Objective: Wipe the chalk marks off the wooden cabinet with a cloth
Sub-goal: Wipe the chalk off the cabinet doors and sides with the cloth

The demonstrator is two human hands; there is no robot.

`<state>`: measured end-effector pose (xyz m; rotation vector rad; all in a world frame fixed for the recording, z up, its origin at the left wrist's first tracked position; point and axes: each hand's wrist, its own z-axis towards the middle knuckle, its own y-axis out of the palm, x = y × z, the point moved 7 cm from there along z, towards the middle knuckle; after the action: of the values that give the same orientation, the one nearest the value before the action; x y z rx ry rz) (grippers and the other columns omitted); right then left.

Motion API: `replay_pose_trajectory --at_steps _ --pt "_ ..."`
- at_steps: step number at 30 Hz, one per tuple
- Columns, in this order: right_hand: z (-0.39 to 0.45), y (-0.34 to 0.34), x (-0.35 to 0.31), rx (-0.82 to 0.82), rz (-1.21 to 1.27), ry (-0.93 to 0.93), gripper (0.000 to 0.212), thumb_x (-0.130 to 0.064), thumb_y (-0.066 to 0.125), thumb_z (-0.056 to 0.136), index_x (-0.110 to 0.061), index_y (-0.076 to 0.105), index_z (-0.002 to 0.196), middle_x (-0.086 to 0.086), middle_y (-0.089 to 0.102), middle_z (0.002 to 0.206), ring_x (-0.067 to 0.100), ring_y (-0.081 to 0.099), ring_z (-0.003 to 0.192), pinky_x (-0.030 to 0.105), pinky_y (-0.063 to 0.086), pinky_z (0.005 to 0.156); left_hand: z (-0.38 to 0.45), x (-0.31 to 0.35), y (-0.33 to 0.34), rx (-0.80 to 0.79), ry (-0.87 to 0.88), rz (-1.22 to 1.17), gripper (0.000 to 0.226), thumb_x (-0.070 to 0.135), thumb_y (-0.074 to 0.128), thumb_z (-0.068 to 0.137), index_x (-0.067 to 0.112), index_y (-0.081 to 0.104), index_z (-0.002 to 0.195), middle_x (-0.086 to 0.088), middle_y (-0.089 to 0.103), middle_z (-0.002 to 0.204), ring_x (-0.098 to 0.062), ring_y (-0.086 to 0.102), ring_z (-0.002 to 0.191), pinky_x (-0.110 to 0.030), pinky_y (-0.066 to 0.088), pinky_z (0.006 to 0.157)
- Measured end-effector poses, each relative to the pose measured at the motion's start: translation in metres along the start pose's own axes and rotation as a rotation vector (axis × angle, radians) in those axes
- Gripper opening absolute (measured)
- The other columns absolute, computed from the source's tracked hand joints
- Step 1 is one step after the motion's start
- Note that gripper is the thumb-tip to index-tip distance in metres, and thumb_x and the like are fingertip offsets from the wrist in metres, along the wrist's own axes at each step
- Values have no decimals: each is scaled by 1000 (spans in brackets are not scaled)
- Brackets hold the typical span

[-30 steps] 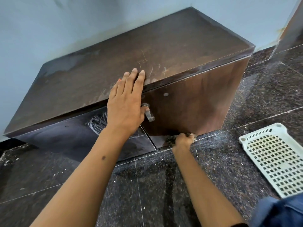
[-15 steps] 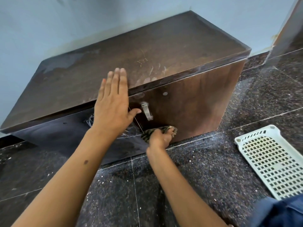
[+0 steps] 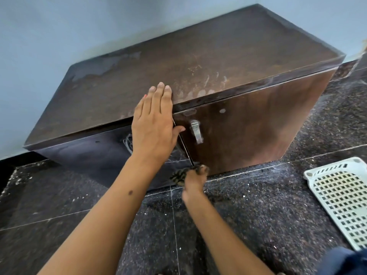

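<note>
A low dark wooden cabinet (image 3: 218,56) stands against the pale wall, with two front doors and a metal handle (image 3: 196,131). White chalk scribbles (image 3: 128,141) show on the left door beside my wrist, and faint smears (image 3: 206,86) lie on the top near the front edge. My left hand (image 3: 154,124) rests flat over the front edge, fingers together, holding nothing. My right hand (image 3: 193,181) is blurred at the bottom of the doors, near the seam, gripping a dark patterned cloth (image 3: 179,174).
The floor (image 3: 258,215) is dark speckled stone tile with dust and white specks. A pale perforated plastic tray (image 3: 341,197) lies on the floor to the right. Blue fabric (image 3: 345,261) shows at the bottom right corner.
My right hand with the cloth swept left from under the right door, rose to below the handle, then dropped back to the doors' bottom edge. My left hand slid slightly left along the top edge.
</note>
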<state>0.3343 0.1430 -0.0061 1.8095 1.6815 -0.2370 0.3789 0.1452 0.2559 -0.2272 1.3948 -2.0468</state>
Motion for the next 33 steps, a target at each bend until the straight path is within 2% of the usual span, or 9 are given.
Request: replay_pose_trajectory --at_steps 3,7,11,16,21,24,27,30,33 --pt "-20 19 12 -90 -42 44 57 2 33 94 -19 28 147 6 44 143 29 54 118 43 49 96 -1 -1 0 20 -7 -12 87 39 75 74 0 34 140 -17 37 147 -33 33 137 -42 25 112" --pt "2 -3 2 -43 -40 149 37 7 32 94 -4 42 127 21 56 121 36 59 104 47 53 84 0 -1 -1 31 -1 -1 88 40 74 74 0 34 140 -17 37 146 -33 34 136 -41 25 112" --pt "30 -24 2 -13 -9 198 37 4 30 95 0 43 129 25 56 121 38 60 100 49 55 78 0 0 0 34 -9 3 88 41 75 73 0 35 140 -16 38 146 -33 35 136 -41 26 111" --pt "-36 22 -20 -64 66 -13 60 10 31 93 -16 26 147 9 36 147 31 42 130 48 36 108 0 -1 1 45 -10 8 88 41 75 73 1 34 141 -16 37 147 -32 34 136 -41 25 112" --pt "-46 46 -11 -125 -36 -181 71 3 35 93 -29 8 151 -2 11 158 20 16 145 43 22 117 -1 -1 1 51 -11 3 87 40 74 75 2 34 141 -15 36 147 -31 33 137 -40 24 112" --pt "-31 30 -6 -60 -44 -98 67 4 36 93 -25 17 150 3 25 154 25 32 138 45 30 113 0 -2 1 62 -12 2 86 39 75 74 1 35 140 -15 38 146 -32 34 136 -40 25 112" --pt "2 -4 1 27 -26 122 40 10 34 92 -6 41 128 17 52 125 33 53 112 49 44 100 0 -2 0 73 -11 4 87 39 76 73 1 37 139 -16 39 145 -32 36 135 -41 26 111" --pt "39 -27 13 21 -70 191 35 4 31 94 -3 44 126 21 54 125 37 57 107 54 49 92 -1 -1 1 62 -9 -2 87 41 74 74 2 35 141 -15 38 147 -31 34 136 -40 25 112" --pt "10 -10 7 -37 -21 205 36 6 29 94 -6 42 126 19 55 123 35 57 106 51 49 93 -1 -1 1 78 -3 -1 86 41 75 73 2 36 140 -15 39 146 -31 35 136 -40 26 111"
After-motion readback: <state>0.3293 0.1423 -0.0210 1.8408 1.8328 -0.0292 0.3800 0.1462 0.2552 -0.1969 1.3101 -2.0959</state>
